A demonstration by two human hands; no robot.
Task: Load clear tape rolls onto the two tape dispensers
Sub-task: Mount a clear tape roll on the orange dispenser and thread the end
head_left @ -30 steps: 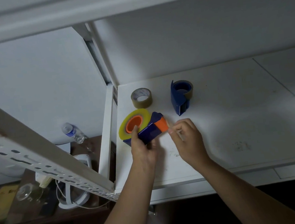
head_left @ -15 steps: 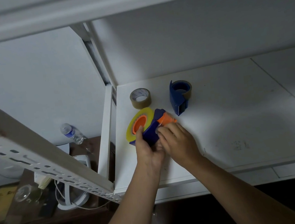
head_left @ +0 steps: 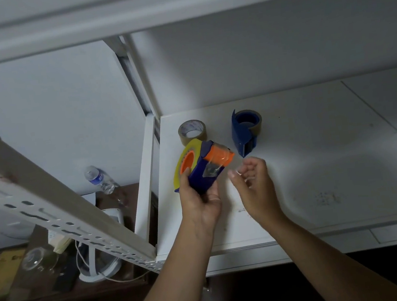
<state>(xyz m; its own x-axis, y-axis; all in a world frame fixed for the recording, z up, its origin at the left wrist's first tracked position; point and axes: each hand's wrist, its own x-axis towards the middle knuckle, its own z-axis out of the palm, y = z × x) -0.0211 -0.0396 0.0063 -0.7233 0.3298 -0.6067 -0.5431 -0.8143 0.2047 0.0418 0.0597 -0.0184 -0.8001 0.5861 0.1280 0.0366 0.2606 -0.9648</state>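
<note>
The left hand point(head_left: 199, 195) grips the orange-and-blue tape dispenser point(head_left: 206, 168) above the white shelf point(head_left: 318, 160), near its left edge; the right hand point(head_left: 254, 183) hangs loose, empty, just beside it.

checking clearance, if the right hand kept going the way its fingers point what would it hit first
The right hand has its fingers curled, pointing up and left toward the dispenser held in the left hand. Likely first contact is that dispenser's clear tape end below the orange part, though depth is hard to judge from one view.
</note>
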